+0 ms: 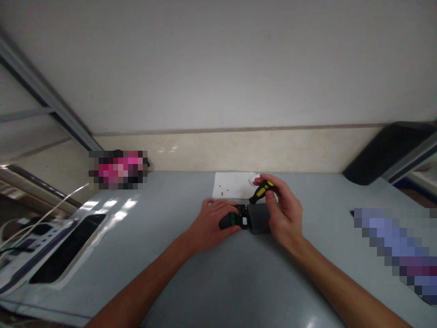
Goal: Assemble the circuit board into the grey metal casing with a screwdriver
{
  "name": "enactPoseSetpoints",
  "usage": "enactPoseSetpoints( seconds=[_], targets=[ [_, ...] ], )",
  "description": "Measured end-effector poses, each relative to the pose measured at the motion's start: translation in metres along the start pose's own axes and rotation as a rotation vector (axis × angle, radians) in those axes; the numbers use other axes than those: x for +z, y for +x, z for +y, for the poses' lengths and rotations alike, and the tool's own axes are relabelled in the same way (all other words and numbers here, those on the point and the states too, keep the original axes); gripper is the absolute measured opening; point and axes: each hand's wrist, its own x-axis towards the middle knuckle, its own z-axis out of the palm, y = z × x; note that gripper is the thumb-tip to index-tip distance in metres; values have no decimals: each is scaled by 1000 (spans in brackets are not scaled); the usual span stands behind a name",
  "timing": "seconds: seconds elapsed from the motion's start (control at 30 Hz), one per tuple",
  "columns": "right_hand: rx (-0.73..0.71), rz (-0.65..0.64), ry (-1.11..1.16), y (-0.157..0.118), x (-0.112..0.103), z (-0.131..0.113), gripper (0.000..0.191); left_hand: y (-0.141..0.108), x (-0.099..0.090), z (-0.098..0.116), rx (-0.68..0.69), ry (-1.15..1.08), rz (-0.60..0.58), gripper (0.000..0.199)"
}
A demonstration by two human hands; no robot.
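Note:
An opened dark device (244, 221) with a green circuit board showing lies on the grey table, and my left hand (215, 223) is closed around its left end. A flat dark grey panel (258, 218) extends from its right side. My right hand (285, 212) grips a black and yellow screwdriver (262, 191), tilted with its tip end down and left over the device. The screwdriver's fine tip is too small to make out clearly. Just behind the device is a white sheet (234, 184) with several tiny dark screws on it, and a small white round thing (252, 180) at its right.
At the left edge of the table (164, 282) are a black-screened phone (70, 248) and a white power strip (37, 250) with cables. A blurred pink item (119, 168) stands back left, a blurred bluish one (392, 246) lies right. A black object (385, 155) leans at back right.

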Motion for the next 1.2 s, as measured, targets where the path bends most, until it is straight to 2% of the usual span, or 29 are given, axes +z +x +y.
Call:
enactPoseSetpoints(
  seconds=[0.07, 0.17, 0.2, 0.33, 0.4, 0.57, 0.77, 0.93, 1.1, 1.2],
  targets=[
    [-33, -56, 8, 1, 0, -4, 25, 0, 0, -1, 2, 8, 3, 31],
    [-58, 0, -15, 4, 3, -6, 9, 0, 1, -2, 17, 8, 7, 31],
    [-46, 23, -22, 4, 3, -6, 8, 0, 2, -3, 21, 6, 7, 31],
    [71, -22, 48, 3, 4, -4, 29, 0, 3, -4, 28, 3, 11, 29],
    [109, -60, 107, 4, 2, -5, 30, 0, 2, -5, 34, -5, 11, 29],
    [198, -103, 303, 15, -1, -9, 4, 0, 0, -3, 24, -22, 1, 28],
    [280, -96, 416, 15, 1, -2, 15, 1, 1, -4, 28, -21, 16, 29],
    [196, -52, 275, 15, -1, 4, 8, 0, 2, -4, 30, -6, 11, 29],
    [238, -86, 276, 15, -2, 2, 28, 1, 0, -2, -11, -29, -7, 36],
    [252, -95, 314, 14, -2, 1, 19, 1, 0, -1, -14, -44, -8, 35]
  ],
)
